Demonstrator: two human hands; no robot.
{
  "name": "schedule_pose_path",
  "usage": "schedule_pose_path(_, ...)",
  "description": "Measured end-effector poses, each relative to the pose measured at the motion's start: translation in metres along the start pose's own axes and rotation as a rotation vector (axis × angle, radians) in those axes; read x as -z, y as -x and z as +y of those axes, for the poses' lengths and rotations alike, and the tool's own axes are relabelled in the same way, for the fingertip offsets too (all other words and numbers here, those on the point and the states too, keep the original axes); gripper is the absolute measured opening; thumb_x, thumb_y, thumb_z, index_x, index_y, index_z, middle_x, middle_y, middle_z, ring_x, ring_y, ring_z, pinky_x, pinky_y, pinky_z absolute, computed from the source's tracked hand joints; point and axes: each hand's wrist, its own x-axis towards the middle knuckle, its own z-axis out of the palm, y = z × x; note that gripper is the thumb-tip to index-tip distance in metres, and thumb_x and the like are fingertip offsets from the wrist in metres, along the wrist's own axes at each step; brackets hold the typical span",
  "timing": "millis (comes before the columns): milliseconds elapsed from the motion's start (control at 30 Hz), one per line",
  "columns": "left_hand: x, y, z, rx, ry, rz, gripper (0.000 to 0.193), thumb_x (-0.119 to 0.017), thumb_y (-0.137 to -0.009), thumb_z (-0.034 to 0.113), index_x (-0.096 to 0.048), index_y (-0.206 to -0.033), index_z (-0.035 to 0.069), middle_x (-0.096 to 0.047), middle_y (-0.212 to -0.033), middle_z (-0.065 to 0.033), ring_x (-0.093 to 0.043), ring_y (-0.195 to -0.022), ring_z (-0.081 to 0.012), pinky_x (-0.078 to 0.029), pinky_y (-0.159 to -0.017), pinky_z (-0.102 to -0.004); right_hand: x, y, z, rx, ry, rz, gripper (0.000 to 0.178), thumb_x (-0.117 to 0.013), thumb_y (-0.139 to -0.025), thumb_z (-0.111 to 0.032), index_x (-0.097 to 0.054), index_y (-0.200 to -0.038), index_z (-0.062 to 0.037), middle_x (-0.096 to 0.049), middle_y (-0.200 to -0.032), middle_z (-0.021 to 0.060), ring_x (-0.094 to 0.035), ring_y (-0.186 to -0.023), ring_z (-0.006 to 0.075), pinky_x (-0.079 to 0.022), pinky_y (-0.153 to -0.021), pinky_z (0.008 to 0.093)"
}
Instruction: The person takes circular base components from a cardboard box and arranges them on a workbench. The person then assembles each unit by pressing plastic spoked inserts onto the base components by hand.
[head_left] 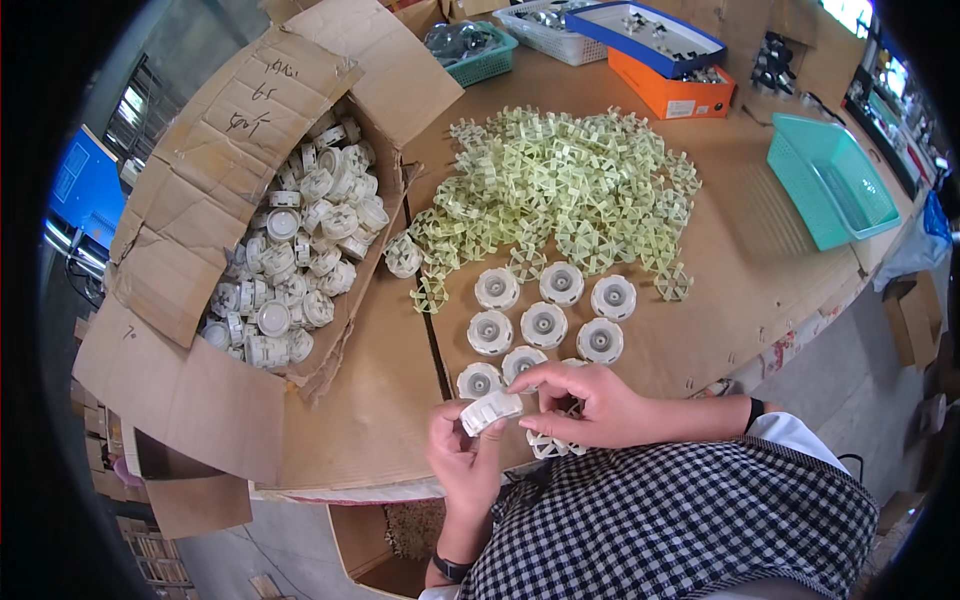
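My left hand (465, 455) grips a round white plastic part (491, 411) by its sides, tilted up on edge above the front of the table. The index finger of my right hand (598, 405) reaches to the upper rim of that part. Several pale pronged plastic clips (552, 444) show below and between the curled fingers of my right hand, held against the palm. Just beyond my hands, similar round white parts (543, 325) stand in rows with their hollow sides up; my right hand partly covers the nearest ones.
A large heap of pale green pronged clips (560, 185) lies at the back. An open cardboard box (190, 150) full of white round parts stands at left. On the right is a turquoise basket (800, 185); orange (655, 92) and blue (650, 35) boxes are stacked behind.
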Motion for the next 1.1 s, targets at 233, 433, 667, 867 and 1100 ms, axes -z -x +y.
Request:
schedule_pose_path(233, -0.001, 0.002, -0.001, -0.013, -0.015, 0.003, 0.027, -0.071, -0.09, -0.004, -0.054, -0.111, 0.0, -0.063, -0.105, -0.0076, -0.064, -0.099, -0.0131, -0.052, -0.089, -0.0289, 0.003, 0.0, -0.005, -0.051, 0.003, -0.029, 0.033, -0.075, -0.093, -0.012, -0.061, -0.121, -0.0046, -0.061, -0.07, -0.0004, -0.054, -0.064, 0.0042, -0.044, -0.06, 0.0231)
schedule_pose_path(433, -0.008, 0.005, 0.002, 0.048, -0.022, 0.014, 0.028, -0.073, -0.09, -0.003, -0.054, -0.11, 0.0, -0.064, -0.105, -0.0068, -0.063, -0.098, -0.0124, -0.051, -0.088, -0.0279, 0.002, -0.004, -0.002, -0.138, -0.128, -0.035, 0.031, -0.079, -0.09, -0.011, -0.053, -0.106, -0.0037, -0.059, -0.075, -0.0002, -0.055, -0.067, 0.0043, -0.045, -0.06, 0.0222)
schedule_pose_path(667, -0.006, 0.004, 0.005, 0.246, 0.047, -0.102, 0.029, -0.073, -0.091, 0.001, -0.053, -0.114, 0.001, -0.063, -0.108, -0.0065, -0.061, -0.1, -0.0103, -0.049, -0.086, -0.0256, 0.001, -0.001, 0.01, -0.188, -0.158, -0.042, 0.031, -0.08, -0.089, -0.009, -0.051, -0.1, -0.0029, -0.056, -0.084, 0.0002, -0.057, -0.073, 0.0048, -0.048, -0.062, 0.0231)
schedule_pose_path(867, 0.003, 0.0, -0.014, 0.313, 0.345, -0.325, 0.047, -0.042, -0.107, 0.049, -0.051, -0.119, 0.005, -0.062, -0.105, -0.0049, -0.061, -0.094, -0.0117, -0.05, -0.081, -0.0245, 0.0, -0.002, 0.009, -0.148, -0.145, -0.169, 0.027, -0.08, -0.089, -0.009, -0.056, -0.098, -0.0011, -0.062, -0.086, 0.002, -0.061, -0.076, 0.0062, -0.052, -0.065, 0.0233)
schedule_pose_path(1100, -0.014, -0.003, -0.001, 0.681, 0.345, -0.127, 0.054, -0.029, -0.109, 0.05, -0.054, -0.13, 0.008, -0.067, -0.106, -0.0059, -0.065, -0.091, -0.0131, -0.052, -0.064, -0.0245, -0.008, 0.004, 0.01, -0.181, -0.149, -0.068, 0.031, -0.081, -0.086, -0.019, -0.057, -0.093, -0.0015, -0.067, -0.08, 0.0059, -0.064, -0.07, 0.0098, -0.056, -0.067, 0.028)
